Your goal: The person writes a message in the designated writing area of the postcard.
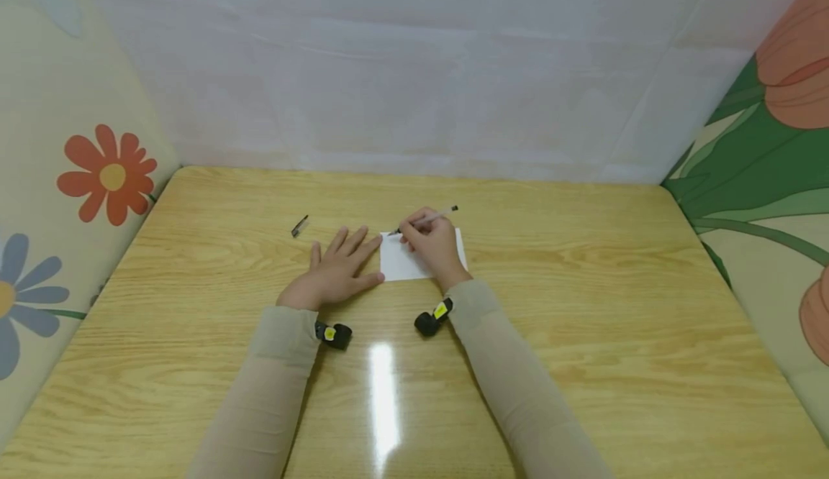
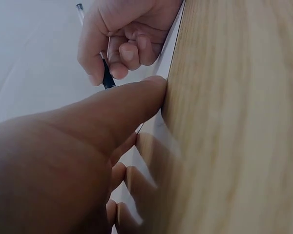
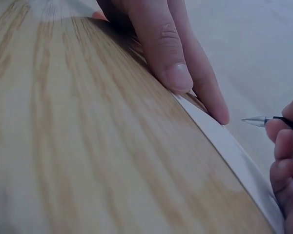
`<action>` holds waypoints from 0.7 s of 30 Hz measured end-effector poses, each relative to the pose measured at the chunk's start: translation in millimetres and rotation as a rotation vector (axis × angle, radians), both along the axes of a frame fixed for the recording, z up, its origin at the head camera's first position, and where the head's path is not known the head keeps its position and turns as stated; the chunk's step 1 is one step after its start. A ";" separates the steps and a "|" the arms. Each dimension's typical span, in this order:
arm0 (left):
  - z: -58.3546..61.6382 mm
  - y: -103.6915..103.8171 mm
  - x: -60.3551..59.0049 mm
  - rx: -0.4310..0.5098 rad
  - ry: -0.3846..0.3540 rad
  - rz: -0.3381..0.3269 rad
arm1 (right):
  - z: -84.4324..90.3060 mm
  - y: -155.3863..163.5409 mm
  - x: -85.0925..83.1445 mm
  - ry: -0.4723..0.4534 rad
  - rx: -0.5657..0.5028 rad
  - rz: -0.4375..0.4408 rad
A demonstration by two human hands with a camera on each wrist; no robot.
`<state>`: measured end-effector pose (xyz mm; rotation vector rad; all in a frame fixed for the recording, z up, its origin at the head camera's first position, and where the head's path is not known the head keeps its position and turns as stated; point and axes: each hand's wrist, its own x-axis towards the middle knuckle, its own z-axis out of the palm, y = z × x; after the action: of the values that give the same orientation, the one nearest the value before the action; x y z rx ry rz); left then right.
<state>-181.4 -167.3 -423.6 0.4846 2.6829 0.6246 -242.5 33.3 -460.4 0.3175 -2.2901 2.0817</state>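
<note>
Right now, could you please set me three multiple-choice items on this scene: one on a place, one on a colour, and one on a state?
1. Where does the pen cap lie?
A. on the table, left of the left hand
B. on the paper
C. in the right hand

2. What colour is the paper?
A. yellow
B. white
C. blue

3. How is the left hand?
A. curled in a fist
B. gripping the pen
C. flat, fingers spread, at the paper's left edge

Answers:
1. A: the head view shows the cap alone on the table, beyond and left of that hand.
2. B: the sheet is plain white under the right hand.
3. C: its fingers lie straight, while the right hand holds the pen.
</note>
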 end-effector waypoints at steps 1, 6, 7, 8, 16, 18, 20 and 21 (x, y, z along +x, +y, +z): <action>0.4 0.3 0.0 -0.004 -0.003 0.000 | 0.3 -0.2 0.2 0.002 0.007 -0.003; -0.7 -0.3 -1.2 -0.005 -0.014 -0.003 | 2.3 -1.1 2.3 0.027 0.019 -0.041; -2.1 -0.6 -1.5 -0.009 -0.017 -0.002 | 2.4 -1.2 2.9 0.033 0.016 -0.055; -3.8 -1.1 -2.1 -0.016 -0.018 -0.002 | 2.5 -1.2 3.4 0.044 0.011 -0.070; -6.4 -0.5 -3.0 -0.036 -0.030 -0.008 | 2.5 0.6 4.3 0.088 -0.060 -0.128; -4.2 -0.2 -2.3 -0.033 -0.031 -0.008 | 2.7 0.1 4.8 0.088 -0.063 -0.120; -3.4 -0.2 -2.1 -0.035 -0.032 -0.007 | 3.1 -1.4 5.3 0.094 -0.055 -0.111; -4.1 -0.8 -2.4 -0.038 -0.031 -0.007 | 3.1 -2.5 5.4 0.098 -0.047 -0.105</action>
<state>-183.9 -168.1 -427.7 0.4703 2.6572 0.5729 -237.0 30.8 -457.3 0.2840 -2.1511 2.0189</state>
